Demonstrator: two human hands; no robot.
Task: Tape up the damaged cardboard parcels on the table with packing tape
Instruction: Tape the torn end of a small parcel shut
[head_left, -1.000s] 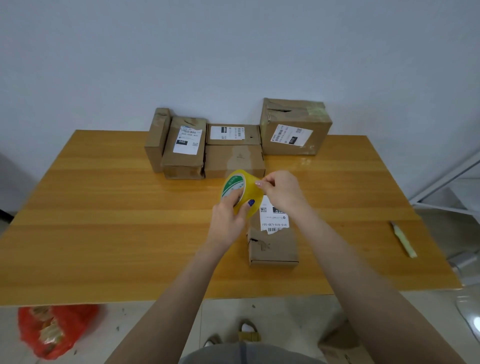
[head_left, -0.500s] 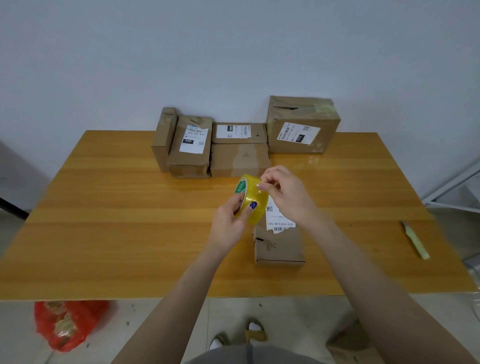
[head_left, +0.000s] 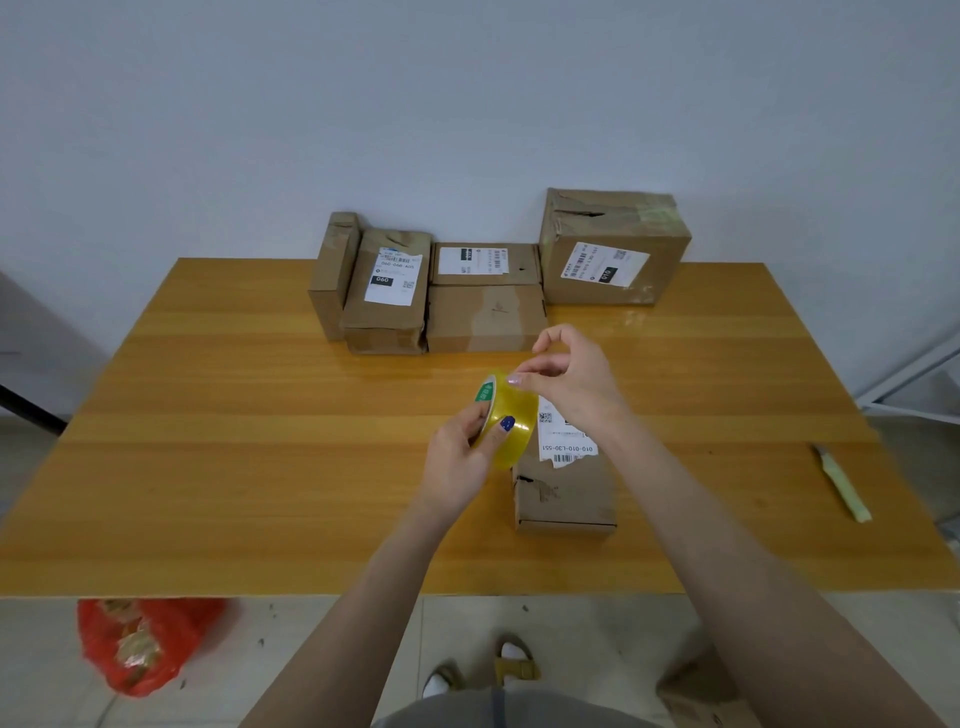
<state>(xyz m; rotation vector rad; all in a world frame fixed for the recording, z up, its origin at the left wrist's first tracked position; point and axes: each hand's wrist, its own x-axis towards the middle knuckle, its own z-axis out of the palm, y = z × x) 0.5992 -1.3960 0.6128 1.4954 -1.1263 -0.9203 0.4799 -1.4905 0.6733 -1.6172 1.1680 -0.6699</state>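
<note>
Tape roll (head_left: 506, 418), yellow, held above the table's (head_left: 260, 415) middle. The left hand (head_left: 460, 457) grips its band; the right hand (head_left: 566, 379) has curled fingers, one fingertip at the upper rim, and whether it pinches tape cannot be told. Small parcel (head_left: 563, 493) with a torn label lies below, toward the near edge. Five parcels (head_left: 483, 317) along the far edge. Yellow cutter (head_left: 841, 483) near the right edge.

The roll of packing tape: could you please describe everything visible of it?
The roll of packing tape is translucent yellow, with a green-and-white label at its core. The left hand has it in its grip, tilted above the table; a fingertip of the right hand touches its upper edge. No free strip shows.
</note>
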